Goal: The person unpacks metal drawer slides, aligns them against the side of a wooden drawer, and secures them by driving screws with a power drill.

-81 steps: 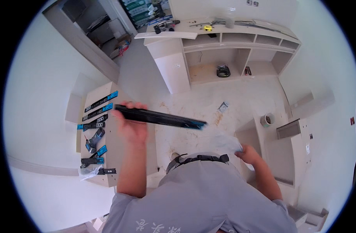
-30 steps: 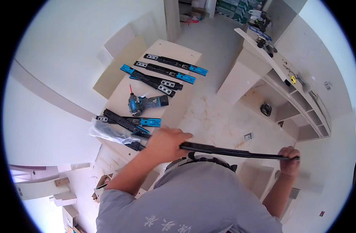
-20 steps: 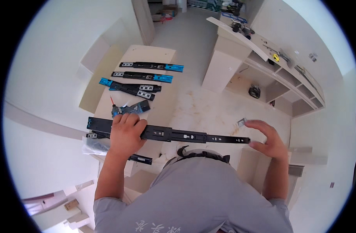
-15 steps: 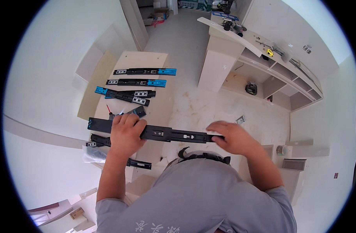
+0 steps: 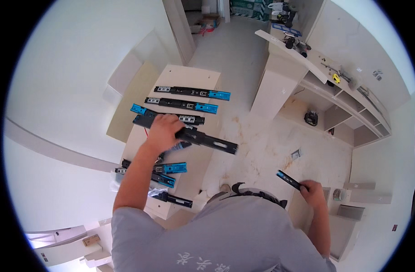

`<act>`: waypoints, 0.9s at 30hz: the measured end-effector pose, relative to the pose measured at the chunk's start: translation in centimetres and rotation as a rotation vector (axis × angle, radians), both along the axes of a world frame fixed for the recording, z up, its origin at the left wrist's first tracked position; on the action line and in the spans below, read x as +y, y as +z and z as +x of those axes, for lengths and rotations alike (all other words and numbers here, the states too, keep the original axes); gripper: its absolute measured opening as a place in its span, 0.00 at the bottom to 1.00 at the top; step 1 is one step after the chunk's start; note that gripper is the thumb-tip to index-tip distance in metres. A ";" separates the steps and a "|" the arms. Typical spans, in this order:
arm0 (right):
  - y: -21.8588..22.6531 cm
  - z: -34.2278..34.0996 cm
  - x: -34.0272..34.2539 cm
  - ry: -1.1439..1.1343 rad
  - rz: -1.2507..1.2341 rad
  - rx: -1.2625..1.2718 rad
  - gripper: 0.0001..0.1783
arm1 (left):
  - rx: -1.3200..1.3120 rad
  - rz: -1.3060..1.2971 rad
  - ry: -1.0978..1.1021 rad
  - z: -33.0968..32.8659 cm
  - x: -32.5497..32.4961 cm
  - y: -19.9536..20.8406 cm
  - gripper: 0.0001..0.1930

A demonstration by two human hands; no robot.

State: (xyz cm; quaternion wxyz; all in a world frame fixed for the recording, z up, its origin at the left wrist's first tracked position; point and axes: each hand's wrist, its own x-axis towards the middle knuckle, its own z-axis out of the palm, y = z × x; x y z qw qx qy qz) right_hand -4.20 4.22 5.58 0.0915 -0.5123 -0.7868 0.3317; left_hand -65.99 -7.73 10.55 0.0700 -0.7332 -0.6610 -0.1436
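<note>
My left hand (image 5: pixel 162 132) grips the wide black part of a drawer slide (image 5: pixel 213 142), tilted above a pale board (image 5: pixel 198 75). My right hand (image 5: pixel 312 192) is off to the right, closed on the end of a slim black drawer slide rail (image 5: pixel 288 179) with a blue tip. The two parts are well apart. Beyond my left hand, one black and blue drawer slide (image 5: pixel 182 105) and another drawer slide (image 5: pixel 194 92) lie on the board. More slides (image 5: pixel 171 167) and a clear plastic bag (image 5: pixel 121 181) are nearer me; my left arm partly covers them.
An open cabinet carcass (image 5: pixel 280 77) stands at the right, with power tools (image 5: pixel 296 45) and a yellow tape measure (image 5: pixel 336 78) on top. A black tool (image 5: pixel 311 118) sits inside it. A small packet (image 5: pixel 296 154) lies on the stained floor (image 5: pixel 243 149).
The drawer slide both hands held has come apart. My right hand has drawn its slim rail away to the right and nearer me; my left hand has moved farther over the board.
</note>
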 end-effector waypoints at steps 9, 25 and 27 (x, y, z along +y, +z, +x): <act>-5.5 6.3 -8.3 -0.347 -0.288 -0.089 0.10 | -0.010 -0.387 0.163 -12.1 10.4 -5.1 0.15; -1.8 3.4 -7.6 -0.286 -0.262 -0.179 0.19 | -0.177 -0.345 0.299 -17.2 11.2 -9.1 0.26; -2.4 2.9 -6.4 -0.226 -0.221 -0.158 0.20 | -0.353 -0.208 0.323 -15.8 8.8 -7.2 0.23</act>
